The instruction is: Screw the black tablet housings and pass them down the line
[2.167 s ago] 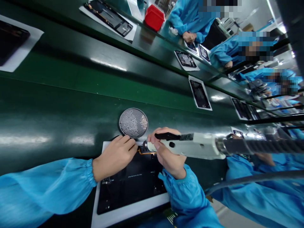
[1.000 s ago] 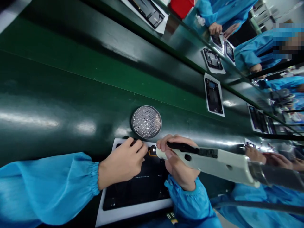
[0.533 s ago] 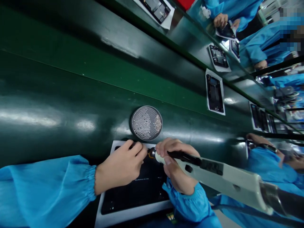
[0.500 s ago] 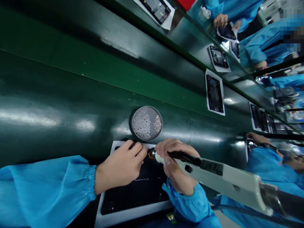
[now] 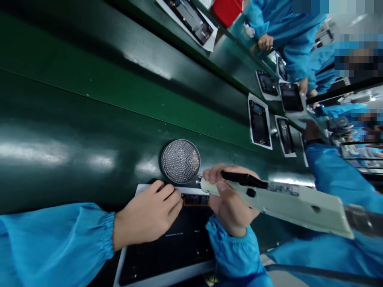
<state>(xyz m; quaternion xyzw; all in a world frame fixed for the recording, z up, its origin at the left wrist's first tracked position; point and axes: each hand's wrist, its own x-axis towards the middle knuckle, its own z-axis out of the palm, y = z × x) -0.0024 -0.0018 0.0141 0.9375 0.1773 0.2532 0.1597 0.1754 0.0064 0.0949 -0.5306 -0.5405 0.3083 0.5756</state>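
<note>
My right hand (image 5: 231,199) is wrapped round a pale electric screwdriver (image 5: 287,201) with a black lever. The screwdriver's tip end points left, at the lower right rim of a round dish (image 5: 176,161) with a dimpled, holed surface and tiny pieces at its right side. Below lies a dark flat tablet-like device (image 5: 170,255) on a white tray (image 5: 167,281); parts and an orange strip show along its upper edge. My left hand (image 5: 149,213) rests over the device's upper left, fingers curled together. Its fingertips are hidden, so what they hold is unclear.
A green bench (image 5: 74,119) with a raised ledge runs across the view. More devices on white sheets, such as one device (image 5: 259,122), lie at the upper right. A red container (image 5: 227,11) stands at the top. Co-workers in blue sleeves (image 5: 338,167) work on the right.
My right hand has drawn the screwdriver up and away from the device's upper edge, towards the dish. My left hand stays at the device. On the right, co-workers' hands and devices have shifted.
</note>
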